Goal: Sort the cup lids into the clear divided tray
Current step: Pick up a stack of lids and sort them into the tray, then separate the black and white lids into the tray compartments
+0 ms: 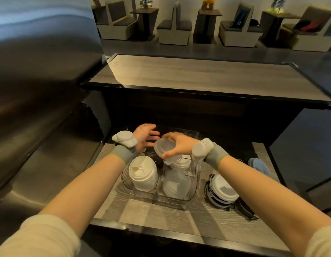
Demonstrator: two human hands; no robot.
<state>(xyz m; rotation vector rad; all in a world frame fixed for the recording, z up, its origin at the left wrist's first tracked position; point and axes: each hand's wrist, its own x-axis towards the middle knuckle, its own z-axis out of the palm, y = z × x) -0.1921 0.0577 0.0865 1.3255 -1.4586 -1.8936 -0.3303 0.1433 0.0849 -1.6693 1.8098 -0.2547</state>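
Placing step in hand: clear lid (163,147) held in right hand (179,143) grip, above far-right compartment of clear divided tray (161,198). Left hand (145,135) grip wide, empty, just beside lid. Next: matching compartment to be chosen, lid lowered in.

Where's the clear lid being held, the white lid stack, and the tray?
clear lid (163,147), head view, its flat top.
white lid stack (142,174), head view, top lid's face.
clear divided tray (189,198), head view, near right corner wall.
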